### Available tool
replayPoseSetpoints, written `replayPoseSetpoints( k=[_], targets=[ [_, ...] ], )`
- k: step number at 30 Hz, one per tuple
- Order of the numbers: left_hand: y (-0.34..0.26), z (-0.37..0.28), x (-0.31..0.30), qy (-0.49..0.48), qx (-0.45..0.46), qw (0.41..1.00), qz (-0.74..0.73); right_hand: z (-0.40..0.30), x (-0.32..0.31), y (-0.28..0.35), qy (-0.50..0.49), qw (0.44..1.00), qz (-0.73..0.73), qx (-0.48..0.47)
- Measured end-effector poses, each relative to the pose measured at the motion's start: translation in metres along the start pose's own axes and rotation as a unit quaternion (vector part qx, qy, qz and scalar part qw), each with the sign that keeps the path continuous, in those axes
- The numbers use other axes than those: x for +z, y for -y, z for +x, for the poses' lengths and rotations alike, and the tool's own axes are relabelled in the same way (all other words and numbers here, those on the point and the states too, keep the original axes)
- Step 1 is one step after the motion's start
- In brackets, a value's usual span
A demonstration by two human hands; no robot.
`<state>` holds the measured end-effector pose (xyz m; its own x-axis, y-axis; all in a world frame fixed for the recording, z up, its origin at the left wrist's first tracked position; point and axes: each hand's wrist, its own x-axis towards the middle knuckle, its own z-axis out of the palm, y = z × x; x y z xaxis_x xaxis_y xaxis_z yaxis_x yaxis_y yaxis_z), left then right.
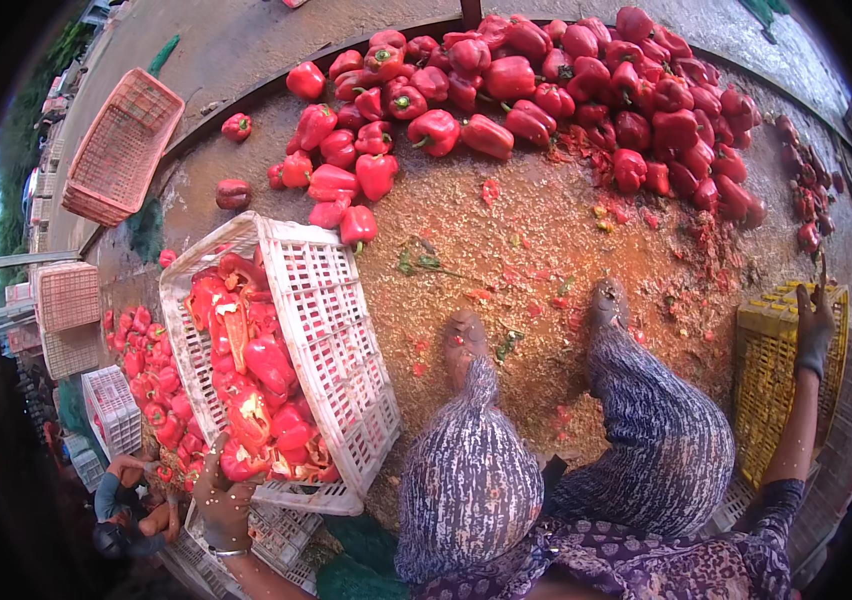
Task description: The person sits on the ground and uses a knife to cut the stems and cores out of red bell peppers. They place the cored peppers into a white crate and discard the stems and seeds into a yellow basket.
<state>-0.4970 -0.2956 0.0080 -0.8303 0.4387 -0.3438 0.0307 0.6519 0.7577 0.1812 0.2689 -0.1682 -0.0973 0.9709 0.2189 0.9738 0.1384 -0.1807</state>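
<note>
My left hand (225, 499), in a fingerless-looking dark glove with a metal band at the wrist, is at the near corner of a white plastic crate (328, 330). Its thumb and fingers close around a cut red bell pepper (241, 460) at the rim. Cut and whole red peppers (268, 364) fill the tilted crate. Far to the right, my right hand (816, 330), in a grey glove, is raised over a yellow plastic crate (756, 382). Two fingers spread upward, and a thin dark sliver rises beside them; I cannot tell whether it is a held tool.
A large heap of red bell peppers (546, 75) lies ahead. Seeds and scraps cover the floor (486, 232) around my feet. A pink crate (126, 146) stands at upper left. Another person (130, 510) crouches at lower left beside a second pepper heap (152, 367).
</note>
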Motion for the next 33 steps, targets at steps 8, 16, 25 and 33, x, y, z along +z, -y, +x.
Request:
replayPoseSetpoints(
  k=[8,16,25,33],
  targets=[
    [0.013,0.146,0.199,0.029,0.083,0.996,-0.021,-0.011,0.086,0.353,0.147,0.937,0.119,-0.293],
    [0.105,0.359,0.302,-0.050,-0.004,0.923,0.383,-0.063,0.129,0.400,0.356,0.867,0.233,-0.259],
    [0.127,0.355,0.343,-0.075,0.028,0.978,0.193,-0.071,0.175,0.425,0.475,0.818,0.280,-0.164],
    [0.058,0.256,0.396,0.110,0.072,0.974,-0.182,-0.081,0.167,0.487,0.448,0.797,0.368,-0.170]
  ],
)
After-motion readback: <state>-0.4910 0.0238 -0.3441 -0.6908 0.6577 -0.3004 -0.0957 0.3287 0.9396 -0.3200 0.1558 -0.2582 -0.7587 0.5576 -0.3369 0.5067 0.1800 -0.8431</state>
